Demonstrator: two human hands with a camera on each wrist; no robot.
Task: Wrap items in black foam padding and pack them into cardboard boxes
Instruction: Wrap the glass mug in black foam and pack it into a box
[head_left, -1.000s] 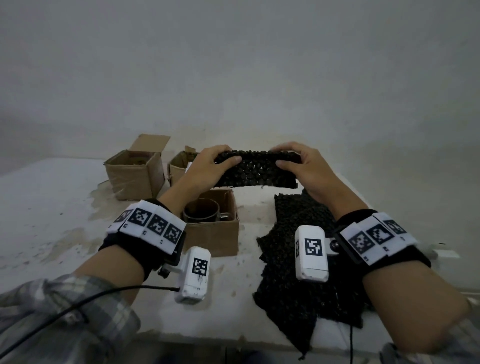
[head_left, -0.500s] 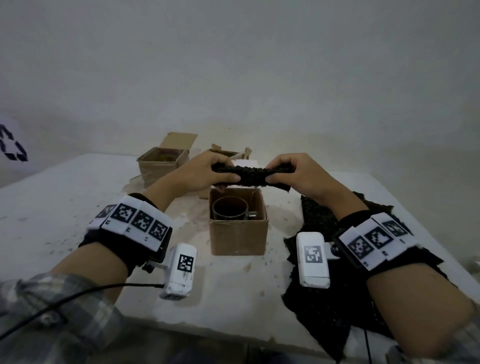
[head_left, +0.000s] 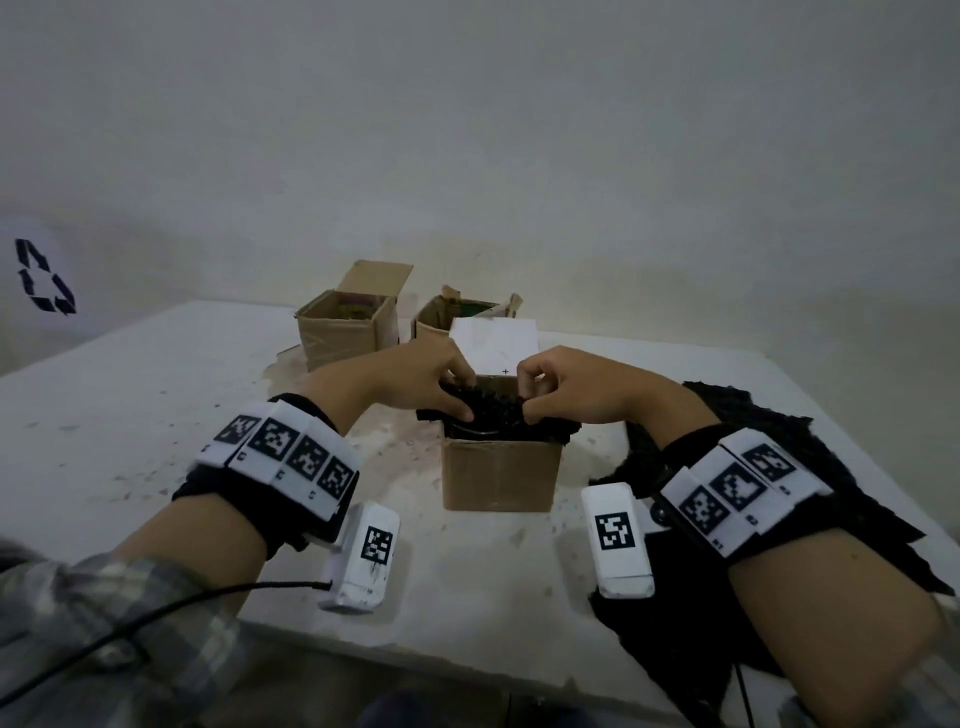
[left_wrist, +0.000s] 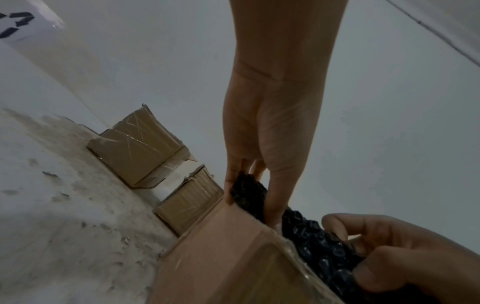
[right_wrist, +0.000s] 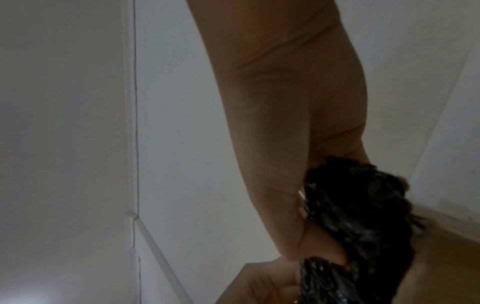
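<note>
A small open cardboard box (head_left: 500, 480) stands mid-table with a dark mug's rim (head_left: 475, 430) just showing inside. A strip of black foam padding (head_left: 496, 410) lies across the box's top. My left hand (head_left: 447, 387) pinches its left part between thumb and fingers. My right hand (head_left: 537, 392) pinches its right part. In the left wrist view the left hand (left_wrist: 249, 197) grips the padding (left_wrist: 248, 190) at the box's edge (left_wrist: 233, 236), with the right hand's fingers (left_wrist: 363, 257) curled on it. The right wrist view shows the bunched padding (right_wrist: 355, 205) under the right hand.
Two more open cardboard boxes (head_left: 345, 330) (head_left: 457, 314) stand at the back, with a white flap (head_left: 493, 345) behind the front box. A large black foam sheet (head_left: 831, 519) lies on the table's right side, under my right forearm. The white tabletop (head_left: 130, 415) is stained.
Both hands have brought the padding strip down from in front of me onto the top of the front box, over the mug. The view has shifted left.
</note>
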